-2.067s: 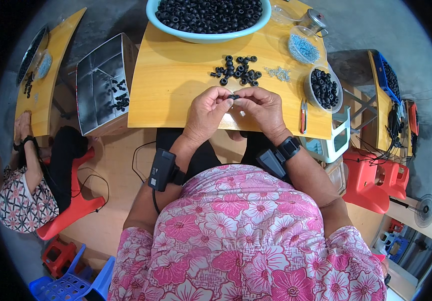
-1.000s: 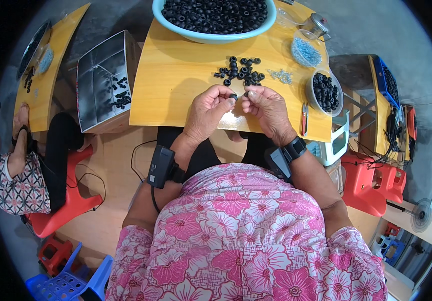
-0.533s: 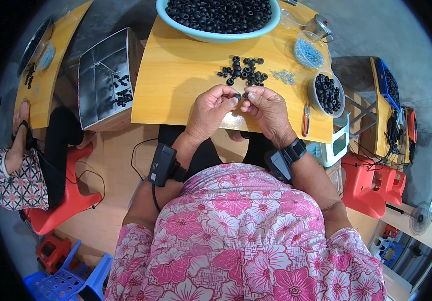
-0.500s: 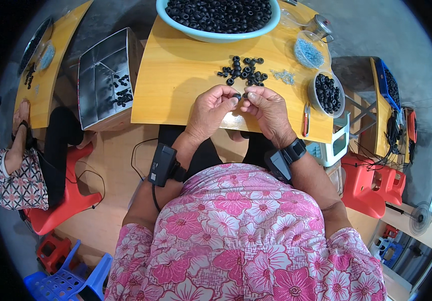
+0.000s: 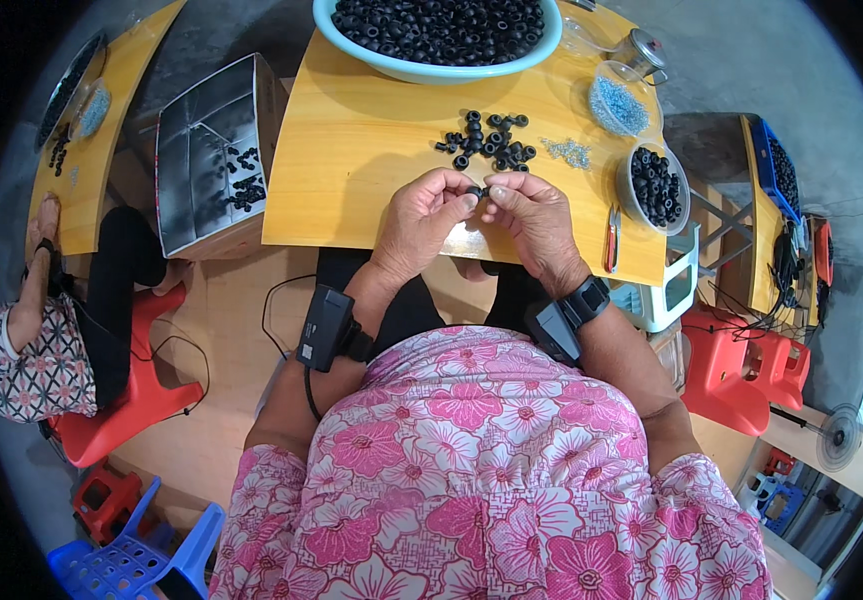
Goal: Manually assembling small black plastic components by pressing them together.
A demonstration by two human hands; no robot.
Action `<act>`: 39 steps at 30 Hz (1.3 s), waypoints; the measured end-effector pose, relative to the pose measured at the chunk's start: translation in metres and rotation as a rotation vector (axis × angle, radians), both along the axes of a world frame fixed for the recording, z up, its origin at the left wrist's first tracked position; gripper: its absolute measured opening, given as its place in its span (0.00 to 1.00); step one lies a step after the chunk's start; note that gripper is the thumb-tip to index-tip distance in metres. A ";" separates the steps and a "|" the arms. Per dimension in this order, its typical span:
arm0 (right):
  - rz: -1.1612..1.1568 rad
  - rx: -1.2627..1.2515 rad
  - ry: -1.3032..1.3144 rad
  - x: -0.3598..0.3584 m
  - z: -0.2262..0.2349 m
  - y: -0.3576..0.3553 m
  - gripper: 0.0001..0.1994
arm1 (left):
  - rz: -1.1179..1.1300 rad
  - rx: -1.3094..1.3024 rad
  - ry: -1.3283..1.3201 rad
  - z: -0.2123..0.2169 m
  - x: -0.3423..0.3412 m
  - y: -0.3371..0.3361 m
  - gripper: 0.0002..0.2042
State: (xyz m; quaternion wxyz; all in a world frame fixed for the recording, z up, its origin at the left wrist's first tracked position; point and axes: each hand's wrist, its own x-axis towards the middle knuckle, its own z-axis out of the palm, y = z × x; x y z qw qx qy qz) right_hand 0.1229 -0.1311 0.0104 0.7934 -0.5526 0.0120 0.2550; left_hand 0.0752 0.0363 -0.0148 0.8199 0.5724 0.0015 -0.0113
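Over the near edge of the yellow table (image 5: 351, 180), my left hand (image 5: 419, 222) pinches a small black ring-shaped piece (image 5: 473, 191) between thumb and fingertips. Facing it, my right hand (image 5: 536, 222) is closed with thumb against forefinger on a second small dark piece (image 5: 486, 192), mostly hidden by the fingers. The two pieces meet or nearly meet; which, I cannot tell. Just beyond my fingers lies a loose pile of black ring-shaped pieces (image 5: 500, 143). Beside it is a small heap of shiny clear-blue bits (image 5: 567, 152).
A light-blue basin (image 5: 431, 70) of black pieces stands at the back. On the right are a tub of blue bits (image 5: 619, 104), a tub of black pieces (image 5: 656, 187), red-handled snips (image 5: 611, 240) and a metal pot (image 5: 641, 52). A lined box (image 5: 209, 130) stands left, near another person (image 5: 39, 340).
My fingertips have drawn slightly closer together, and the gap between the two black pieces has narrowed.
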 end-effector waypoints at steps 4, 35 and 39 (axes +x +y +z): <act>-0.008 -0.148 -0.108 -0.001 0.005 0.002 0.06 | 0.003 0.035 -0.018 -0.001 0.000 0.000 0.06; -0.037 -0.062 -0.081 -0.009 0.002 0.010 0.09 | 0.023 0.028 0.017 -0.001 0.001 0.000 0.05; -0.025 -0.046 -0.059 -0.008 0.004 0.012 0.09 | -0.003 -0.005 0.011 0.000 0.001 0.001 0.05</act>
